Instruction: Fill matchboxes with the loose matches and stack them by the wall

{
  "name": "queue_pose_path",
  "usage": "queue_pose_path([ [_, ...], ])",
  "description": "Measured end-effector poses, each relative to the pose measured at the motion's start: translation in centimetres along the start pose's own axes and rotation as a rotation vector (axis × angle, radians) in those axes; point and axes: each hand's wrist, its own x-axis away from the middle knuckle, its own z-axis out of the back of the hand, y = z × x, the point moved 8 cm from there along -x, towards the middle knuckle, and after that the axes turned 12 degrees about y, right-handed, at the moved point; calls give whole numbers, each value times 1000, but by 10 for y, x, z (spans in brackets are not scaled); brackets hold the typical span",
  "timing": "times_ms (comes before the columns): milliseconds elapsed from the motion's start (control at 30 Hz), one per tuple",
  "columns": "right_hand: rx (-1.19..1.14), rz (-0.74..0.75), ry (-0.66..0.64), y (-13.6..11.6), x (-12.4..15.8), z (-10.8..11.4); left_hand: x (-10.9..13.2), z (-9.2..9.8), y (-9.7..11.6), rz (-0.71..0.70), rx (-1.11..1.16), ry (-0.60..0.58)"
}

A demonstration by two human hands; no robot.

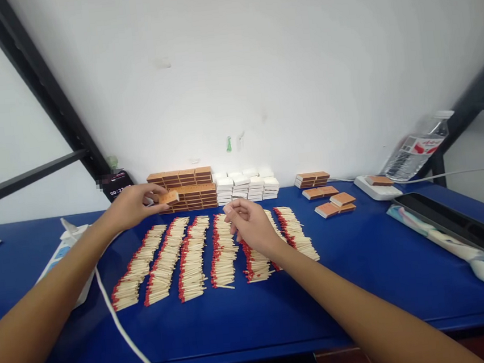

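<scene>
My left hand (135,206) pinches an orange-brown matchbox cover (169,198) between thumb and fingers. It is at the left front of stacked brown matchbox covers (192,196) by the wall. My right hand (250,223) has its fingers curled together above the rows of matches, close in front of the piled white matchbox trays (248,183). What its fingertips hold, if anything, cannot be made out. Several slanted rows of red-tipped matches (192,260) lie side by side on the blue table (238,324). My right hand and forearm hide parts of the right-hand rows.
Several matchboxes (336,205) lie to the right. Beyond are a white device (377,188) with a box on it, a leaning plastic bottle (418,144) and a dark-topped case (451,221). A phone timer (118,185), power strip (68,264) and white cable (121,330) are at left.
</scene>
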Motion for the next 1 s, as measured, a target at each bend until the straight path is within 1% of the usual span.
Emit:
queue_pose_path([
  [67, 11, 6, 0, 0, -1, 1, -7, 8, -26, 73, -48, 32],
  [100, 15, 8, 0, 0, -1, 1, -9, 9, -33, 93, -62, 32],
  [167, 22, 13, -2, 1, -2, 2, -13, 9, -40, 106, -85, 34],
  [367, 58, 47, -27, 5, -3, 1, -11, 3, -36, 86, -92, 78],
  [567, 71, 45, -38, 4, -2, 0, -7, 1, -42, 84, -97, 125],
  [733, 92, 35, -18, 4, -4, 2, -7, 4, -39, 66, -189, 161],
  [867, 101, 43, -14, 5, -5, 4, -4, 4, -36, 78, -268, 178],
  [1000, 87, 36, -24, 7, -4, 3, -1, 6, -41, 121, -316, 210],
])
